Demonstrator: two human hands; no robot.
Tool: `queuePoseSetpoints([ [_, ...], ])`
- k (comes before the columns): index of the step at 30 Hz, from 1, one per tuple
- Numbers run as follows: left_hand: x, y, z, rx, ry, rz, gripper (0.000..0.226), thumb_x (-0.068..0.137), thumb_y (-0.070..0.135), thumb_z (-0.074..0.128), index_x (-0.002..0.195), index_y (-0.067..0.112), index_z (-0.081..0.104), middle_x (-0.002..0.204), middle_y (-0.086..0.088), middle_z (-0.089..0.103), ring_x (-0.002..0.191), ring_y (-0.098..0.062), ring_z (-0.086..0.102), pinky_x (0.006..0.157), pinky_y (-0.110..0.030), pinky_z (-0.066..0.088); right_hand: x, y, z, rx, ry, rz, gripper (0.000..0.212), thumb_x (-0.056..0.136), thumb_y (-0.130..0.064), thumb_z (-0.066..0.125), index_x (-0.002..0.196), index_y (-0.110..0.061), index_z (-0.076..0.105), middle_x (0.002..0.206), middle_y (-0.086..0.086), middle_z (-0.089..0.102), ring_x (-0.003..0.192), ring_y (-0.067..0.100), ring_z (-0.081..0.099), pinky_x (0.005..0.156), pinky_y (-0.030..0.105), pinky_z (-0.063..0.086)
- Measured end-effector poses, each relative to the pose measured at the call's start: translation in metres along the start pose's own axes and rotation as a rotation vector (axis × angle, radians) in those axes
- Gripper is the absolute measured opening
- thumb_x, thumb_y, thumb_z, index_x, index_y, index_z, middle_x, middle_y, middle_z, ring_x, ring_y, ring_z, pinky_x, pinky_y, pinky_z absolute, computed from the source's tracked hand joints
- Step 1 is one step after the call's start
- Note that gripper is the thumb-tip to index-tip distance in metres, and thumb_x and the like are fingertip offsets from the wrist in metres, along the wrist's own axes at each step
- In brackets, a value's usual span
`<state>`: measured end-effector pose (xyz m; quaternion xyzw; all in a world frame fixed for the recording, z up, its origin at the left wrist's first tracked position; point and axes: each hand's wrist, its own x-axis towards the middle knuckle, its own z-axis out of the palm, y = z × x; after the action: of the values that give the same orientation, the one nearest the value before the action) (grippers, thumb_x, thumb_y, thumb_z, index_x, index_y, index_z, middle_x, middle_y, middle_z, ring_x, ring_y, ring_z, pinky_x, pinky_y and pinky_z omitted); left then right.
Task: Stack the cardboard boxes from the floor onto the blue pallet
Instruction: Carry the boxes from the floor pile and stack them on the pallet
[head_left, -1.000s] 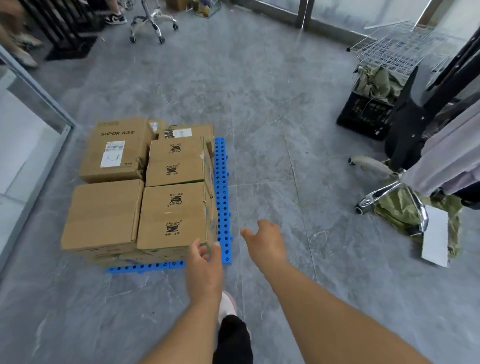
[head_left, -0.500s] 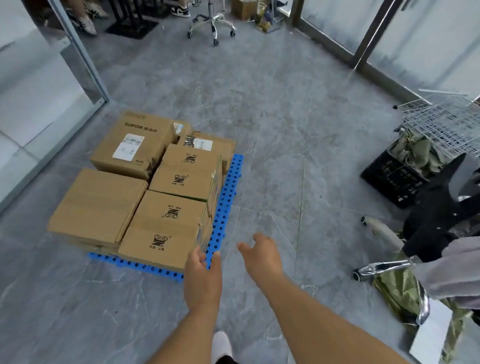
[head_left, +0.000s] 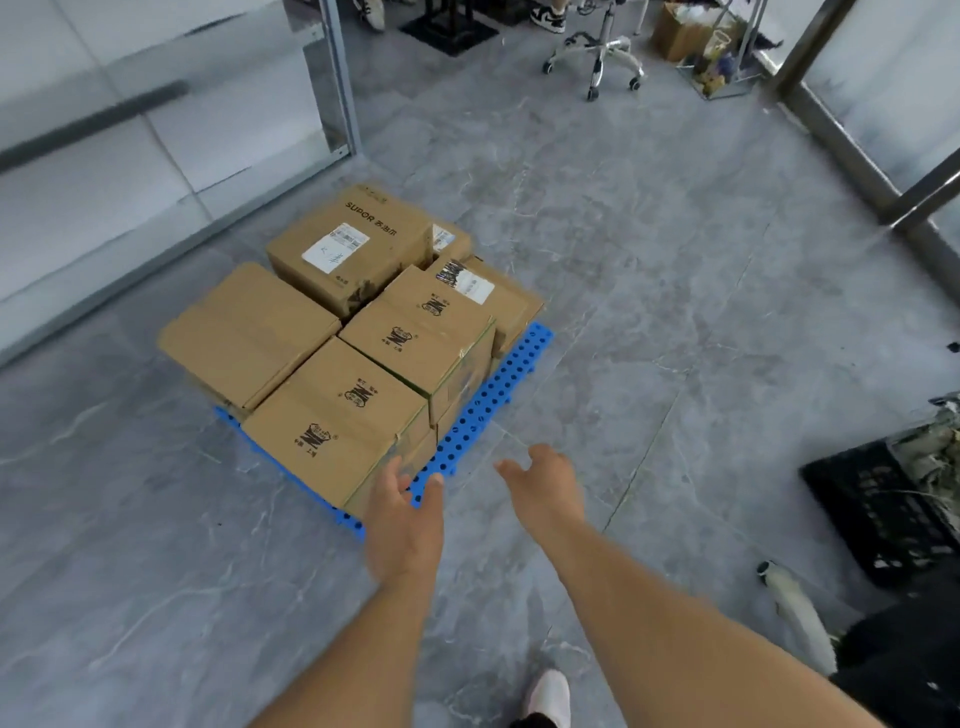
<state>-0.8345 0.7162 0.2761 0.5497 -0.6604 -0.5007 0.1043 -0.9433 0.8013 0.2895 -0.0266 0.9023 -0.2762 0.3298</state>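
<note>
Pallet: blue pallet (head_left: 485, 410) lies flat on the grey floor (head_left: 675, 291), beside a glass partition (head_left: 156, 130); its perforated right edge and near corner show past the load.
Boxes: cardboard boxes (head_left: 332, 332) cover most of the pallet, packed edge to edge in more than one layer.
Near box: logo box (head_left: 332, 421) sits at the pallet's near corner.
Far box: SUPOR box (head_left: 353, 244) with a white label sits toward the far left corner.
Left hand: left hand (head_left: 405, 525) is stretched forward, fingers loosely spread and holding nothing; fingertips are at the near box's corner, contact unclear.
Right hand: right hand (head_left: 545, 488) hangs over bare floor just right of the pallet's near corner, fingers relaxed, empty.
Surroundings: office chair base (head_left: 597, 52) far off; black crate (head_left: 883, 509) at the right edge.
Foot: white shoe (head_left: 548, 696) on the floor below the arms.
</note>
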Motion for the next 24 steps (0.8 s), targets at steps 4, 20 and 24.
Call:
queuePoseSetpoints([
  [4, -0.024, -0.006, 0.020, -0.028, 0.064, -0.033, 0.056, 0.089, 0.034, 0.058, 0.139, 0.021, 0.037, 0.137, -0.001, 0.049, 0.120, -0.017, 0.050, 0.091, -0.035, 0.042, 0.010, 0.022, -0.026, -0.041, -0.024, -0.033, 0.064, 0.092, -0.044, 0.050, 0.144, -0.014, 0.030, 0.145, 0.007, 0.037, 0.113, 0.025, 0.054, 0.067, 0.030, 0.046],
  [20, 0.007, 0.012, 0.079, -0.093, 0.218, -0.285, 0.053, 0.091, 0.036, 0.055, 0.139, 0.022, 0.037, 0.137, 0.001, 0.048, 0.122, -0.018, 0.048, 0.096, -0.040, 0.042, 0.103, -0.005, -0.050, -0.205, -0.156, -0.166, 0.060, 0.093, -0.038, 0.049, 0.144, -0.013, 0.030, 0.146, 0.006, 0.036, 0.112, 0.023, 0.053, 0.063, 0.024, 0.042],
  [24, 0.038, 0.029, 0.090, -0.148, 0.270, -0.333, 0.057, 0.091, 0.034, 0.055, 0.142, 0.024, 0.033, 0.138, 0.002, 0.048, 0.123, -0.017, 0.048, 0.093, -0.036, 0.039, 0.138, -0.027, -0.048, -0.281, -0.202, -0.201, 0.061, 0.092, -0.040, 0.050, 0.143, -0.013, 0.031, 0.145, 0.006, 0.037, 0.119, 0.024, 0.050, 0.074, 0.026, 0.039],
])
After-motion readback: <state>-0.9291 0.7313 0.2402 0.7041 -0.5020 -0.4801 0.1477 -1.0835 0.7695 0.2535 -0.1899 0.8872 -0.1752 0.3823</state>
